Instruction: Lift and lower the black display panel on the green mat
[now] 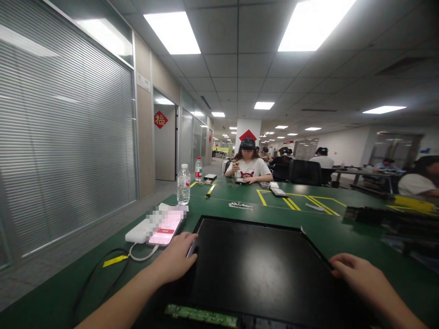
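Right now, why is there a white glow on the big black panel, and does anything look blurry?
In the head view, the glow on the black panel looks like glare, probably from the ceiling lights; also in the head view, the dark stack at right is smeared; and in that same view, blocky squares cover part of the phone.

1. On my left, I see wide slatted blinds (75, 128) above grey floor (68, 256).
2. Beyond them, I find a door (165, 155) bearing a red diamond sign (160, 119).
3. Bright ceiling panels (173, 32) light my view.
4. Farther back, I spot a white pillar (244, 124) and a black chair (305, 172).
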`<move>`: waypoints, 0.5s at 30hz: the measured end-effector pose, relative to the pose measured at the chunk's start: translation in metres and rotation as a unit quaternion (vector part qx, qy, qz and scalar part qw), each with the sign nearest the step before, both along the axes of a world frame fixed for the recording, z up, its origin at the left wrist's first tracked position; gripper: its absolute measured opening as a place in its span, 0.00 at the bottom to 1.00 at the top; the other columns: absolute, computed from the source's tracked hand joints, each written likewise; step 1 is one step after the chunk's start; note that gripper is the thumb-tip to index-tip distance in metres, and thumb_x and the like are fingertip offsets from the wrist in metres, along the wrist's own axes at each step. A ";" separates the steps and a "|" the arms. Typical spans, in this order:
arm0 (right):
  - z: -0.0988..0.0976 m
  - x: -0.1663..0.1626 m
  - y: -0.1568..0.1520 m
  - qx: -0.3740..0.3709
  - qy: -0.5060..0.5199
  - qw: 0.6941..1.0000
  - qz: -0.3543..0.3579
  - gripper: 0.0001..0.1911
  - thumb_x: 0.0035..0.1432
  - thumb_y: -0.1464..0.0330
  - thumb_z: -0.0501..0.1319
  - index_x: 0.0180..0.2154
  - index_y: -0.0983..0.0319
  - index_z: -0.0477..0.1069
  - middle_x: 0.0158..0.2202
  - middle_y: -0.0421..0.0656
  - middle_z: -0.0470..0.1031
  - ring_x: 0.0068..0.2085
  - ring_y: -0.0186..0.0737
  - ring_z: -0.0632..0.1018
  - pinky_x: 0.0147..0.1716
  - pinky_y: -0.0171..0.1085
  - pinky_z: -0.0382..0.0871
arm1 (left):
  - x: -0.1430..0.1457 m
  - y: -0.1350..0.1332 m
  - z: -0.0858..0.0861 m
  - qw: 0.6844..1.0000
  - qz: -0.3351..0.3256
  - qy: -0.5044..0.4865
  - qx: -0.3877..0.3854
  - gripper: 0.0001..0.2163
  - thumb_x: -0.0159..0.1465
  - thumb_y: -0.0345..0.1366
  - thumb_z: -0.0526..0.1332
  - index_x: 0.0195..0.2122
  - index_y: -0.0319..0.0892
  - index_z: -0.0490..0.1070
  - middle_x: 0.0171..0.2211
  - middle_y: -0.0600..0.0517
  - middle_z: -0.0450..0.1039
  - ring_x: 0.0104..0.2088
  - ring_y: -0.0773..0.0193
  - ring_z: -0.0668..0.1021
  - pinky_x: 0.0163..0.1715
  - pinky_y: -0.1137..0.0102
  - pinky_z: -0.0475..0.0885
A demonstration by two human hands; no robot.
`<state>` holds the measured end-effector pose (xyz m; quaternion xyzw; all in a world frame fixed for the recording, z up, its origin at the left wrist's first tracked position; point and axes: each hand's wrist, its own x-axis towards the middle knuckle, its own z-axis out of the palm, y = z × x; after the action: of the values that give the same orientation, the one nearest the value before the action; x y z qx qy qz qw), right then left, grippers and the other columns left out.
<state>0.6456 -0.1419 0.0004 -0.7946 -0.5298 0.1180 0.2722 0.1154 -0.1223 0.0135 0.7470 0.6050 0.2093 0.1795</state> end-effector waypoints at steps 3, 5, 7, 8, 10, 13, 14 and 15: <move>-0.001 0.002 0.001 0.011 0.003 1.000 0.004 0.18 0.49 0.52 0.61 0.33 0.53 0.84 0.30 0.46 0.89 0.38 0.59 0.87 0.36 0.47 0.75 | -0.003 0.001 0.001 1.000 0.000 -0.009 0.001 0.25 0.65 0.31 0.61 0.64 0.39 0.78 0.62 0.36 0.82 0.65 0.42 0.81 0.68 0.53 0.70; -0.002 0.005 0.001 0.015 0.000 1.000 0.002 0.18 0.50 0.52 0.60 0.33 0.53 0.84 0.30 0.46 0.89 0.37 0.59 0.87 0.35 0.47 0.75 | -0.004 0.002 0.002 1.000 0.011 -0.005 -0.007 0.24 0.67 0.29 0.60 0.64 0.42 0.79 0.61 0.37 0.84 0.63 0.44 0.82 0.65 0.55 0.72; -0.004 0.011 0.000 0.017 -0.013 1.000 -0.012 0.18 0.51 0.53 0.60 0.34 0.53 0.84 0.31 0.47 0.89 0.37 0.59 0.87 0.35 0.48 0.75 | -0.004 0.001 0.004 0.999 0.019 0.023 -0.014 0.25 0.68 0.28 0.58 0.66 0.41 0.77 0.62 0.37 0.83 0.64 0.44 0.82 0.65 0.55 0.72; -0.006 0.015 0.000 0.022 -0.027 0.999 -0.025 0.18 0.52 0.53 0.59 0.35 0.53 0.85 0.32 0.47 0.89 0.37 0.60 0.87 0.35 0.49 0.75 | -0.004 0.001 0.006 0.999 0.019 0.038 -0.017 0.26 0.68 0.27 0.58 0.67 0.40 0.76 0.63 0.36 0.82 0.64 0.44 0.82 0.65 0.56 0.72; -0.009 0.022 0.000 0.040 -0.061 0.996 -0.050 0.18 0.54 0.53 0.58 0.36 0.52 0.85 0.36 0.49 0.90 0.39 0.61 0.87 0.36 0.50 0.76 | -0.005 0.000 0.008 0.998 0.016 0.054 -0.023 0.27 0.68 0.26 0.58 0.68 0.40 0.75 0.64 0.37 0.81 0.66 0.45 0.81 0.65 0.57 0.72; -0.014 0.027 0.001 0.039 -0.081 0.994 -0.061 0.19 0.54 0.53 0.58 0.37 0.52 0.85 0.41 0.51 0.90 0.42 0.63 0.87 0.38 0.52 0.77 | -0.007 0.000 0.010 0.999 0.015 0.038 -0.024 0.28 0.67 0.23 0.58 0.68 0.43 0.75 0.66 0.41 0.81 0.66 0.47 0.81 0.66 0.59 0.72; -0.015 0.026 0.002 0.028 -0.075 0.995 -0.057 0.19 0.53 0.53 0.59 0.37 0.52 0.85 0.41 0.51 0.90 0.42 0.64 0.87 0.39 0.52 0.77 | -0.008 0.000 0.009 0.999 0.019 0.031 -0.021 0.29 0.66 0.22 0.58 0.68 0.44 0.76 0.66 0.42 0.81 0.65 0.48 0.81 0.65 0.59 0.72; -0.015 0.024 0.003 0.017 -0.067 0.996 -0.052 0.19 0.52 0.53 0.59 0.37 0.52 0.85 0.41 0.50 0.90 0.43 0.64 0.87 0.40 0.52 0.77 | -0.009 0.000 0.009 0.999 0.025 0.027 -0.018 0.30 0.66 0.21 0.57 0.67 0.45 0.76 0.65 0.43 0.81 0.65 0.48 0.81 0.65 0.60 0.72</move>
<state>0.6701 -0.1394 -0.0144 -0.8225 -0.5063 0.0409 0.2558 0.1065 -0.1228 0.0228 0.7337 0.6315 0.1827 0.1716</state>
